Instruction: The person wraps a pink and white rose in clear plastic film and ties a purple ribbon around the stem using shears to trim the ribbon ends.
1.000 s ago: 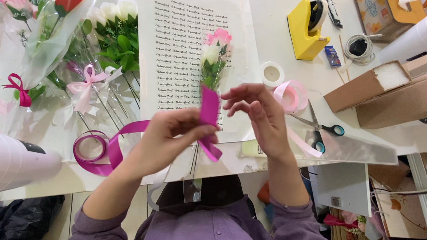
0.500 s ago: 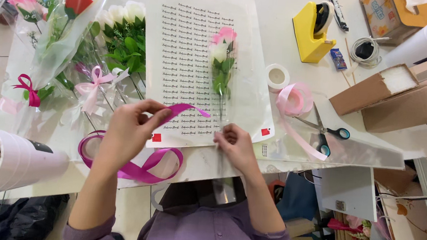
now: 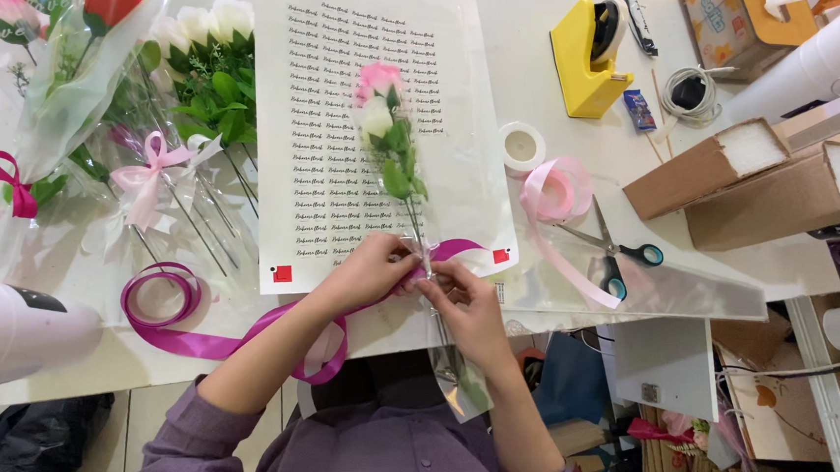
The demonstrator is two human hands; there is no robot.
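Where the stems narrow, both hands pinch magenta satin ribbon (image 3: pixel 236 336).
Left hand (image 3: pixel 370 274) and right hand (image 3: pixel 465 303) press it around the cellophane-wrapped pink-and-white flower posy (image 3: pixel 387 145), cinching the wrap.

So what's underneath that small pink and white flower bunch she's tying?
The flower bunch lies on a white sheet printed with rows of text, on the white table. Both hands hide the stems' tying point.

A white printed sheet (image 3: pixel 350 113) with red corner squares lies upper centre. Two open brown cartons (image 3: pixel 739 184) sit at right; possibly a colourful box (image 3: pixel 725 26) upper right.
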